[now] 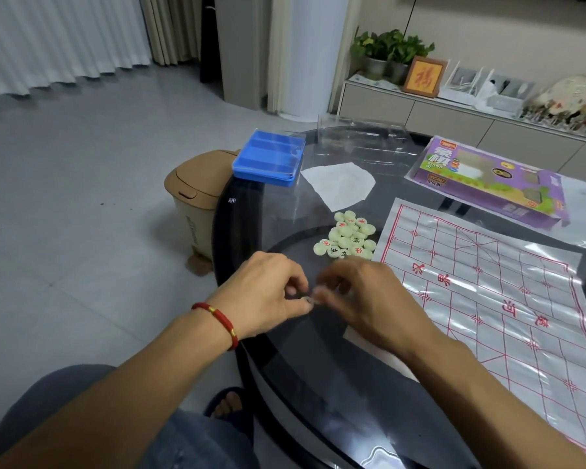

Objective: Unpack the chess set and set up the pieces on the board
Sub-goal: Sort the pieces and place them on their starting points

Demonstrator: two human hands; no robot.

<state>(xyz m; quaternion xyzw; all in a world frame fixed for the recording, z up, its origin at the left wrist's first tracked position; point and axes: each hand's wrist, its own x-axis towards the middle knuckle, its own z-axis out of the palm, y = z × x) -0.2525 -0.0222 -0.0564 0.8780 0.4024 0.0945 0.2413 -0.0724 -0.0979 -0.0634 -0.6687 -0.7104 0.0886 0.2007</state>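
Both hands meet low over the dark glass table (251,231), right at the centre of the view. The left hand (268,292), red bracelet (219,319) on its wrist, has its fingers curled in toward the right hand (362,299), and the fingertips of the two pinch something small and pale between them. It is blurred, too small to name, possibly a scrap of clear wrapping. So both grips are closed on that tiny thing, thumb against fingers.

Just beyond the hands, toward twelve o'clock, sits the heap of pale green chess pieces (349,236), round discs with red and black characters, piled loosely on the glass and touching one another. None stands on the board. The board itself, a glossy plastic sheet (508,299) printed with a red grid, lies flat from two to four o'clock, its near-left edge just beside the heap.

Farther out at eleven o'clock, the blue tray (268,157) rests on the table's rim. A white sheet of paper (339,186) lies between tray and heap. At twelve, a clear plastic lid (362,133). At one o'clock, the purple box (487,181) lies flat. A tan bin (193,198) stands on the floor at ten o'clock.
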